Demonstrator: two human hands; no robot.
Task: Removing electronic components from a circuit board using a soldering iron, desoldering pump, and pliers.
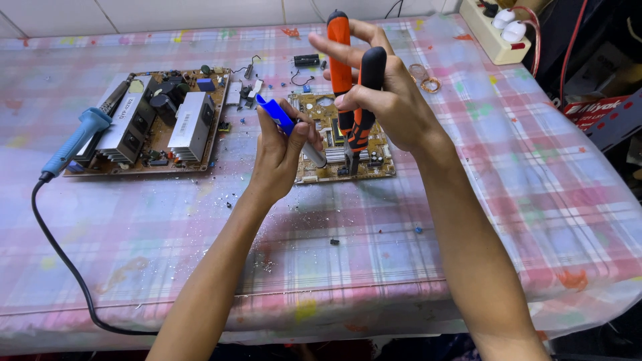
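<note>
my right hand (391, 100) is closed round the orange-and-black handles of a pair of pliers (354, 80), their tip down on the small circuit board (314, 107) on the table (334, 267). my left hand (284, 150) grips a blue-and-grey tool (277, 115), tilted over that board. a bigger board (154, 120) and blue soldering iron (73, 144) lie to the left.

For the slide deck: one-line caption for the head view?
Left hand holds blue-handled tool, right hand orange-black pliers, over small circuit board.
</note>
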